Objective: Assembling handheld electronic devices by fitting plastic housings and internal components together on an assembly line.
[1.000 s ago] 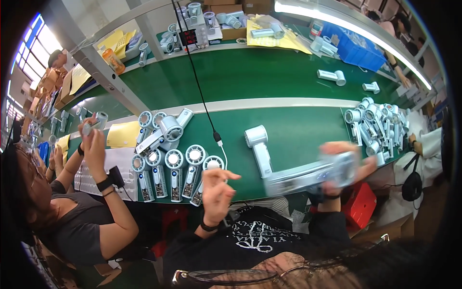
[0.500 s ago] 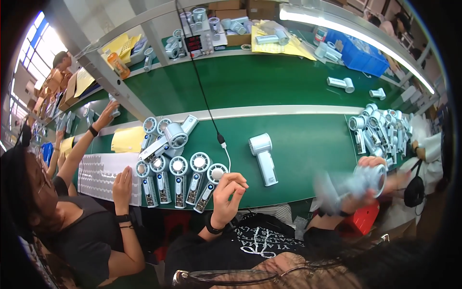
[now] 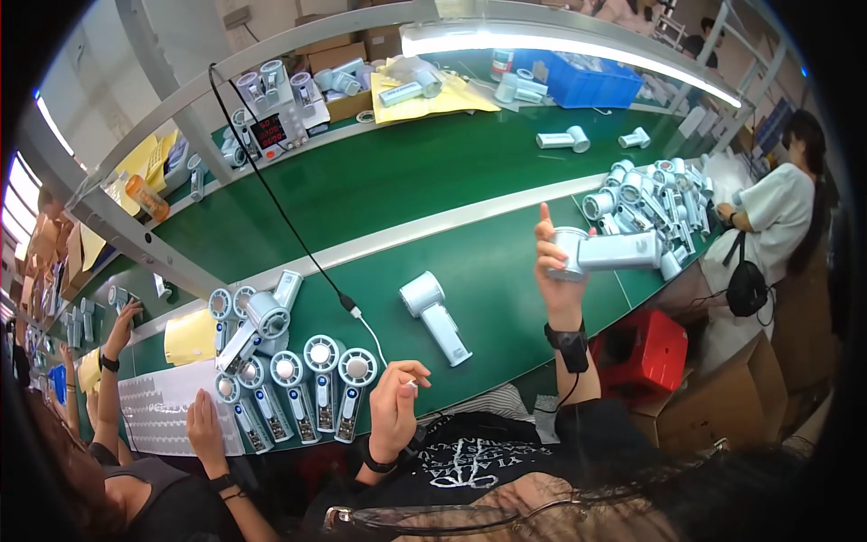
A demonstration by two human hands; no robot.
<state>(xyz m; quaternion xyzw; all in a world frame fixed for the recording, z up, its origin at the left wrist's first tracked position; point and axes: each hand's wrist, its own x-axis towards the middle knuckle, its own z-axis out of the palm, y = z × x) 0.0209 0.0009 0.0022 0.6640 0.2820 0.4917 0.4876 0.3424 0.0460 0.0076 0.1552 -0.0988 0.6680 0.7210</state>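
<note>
My right hand is raised over the right part of the green bench, closed around the round head of a light blue handheld fan. The fan's handle points right. My left hand is closed at the bench's near edge, pinching the end of a white cable that hangs from a black cord. Between my hands, another handheld fan lies on the bench. Just left of my left hand, several fans with open handles and bare circuit boards stand in a row, with more fans piled behind them.
A heap of fans covers the bench's right end. A red bin and a cardboard box stand below it. At left, a co-worker's hand rests on a white sheet. A metal rail crosses behind.
My right hand has come in from the right, from a blur to a steady hold, with the fan. The view has turned right. My left hand stays at the cable's end.
</note>
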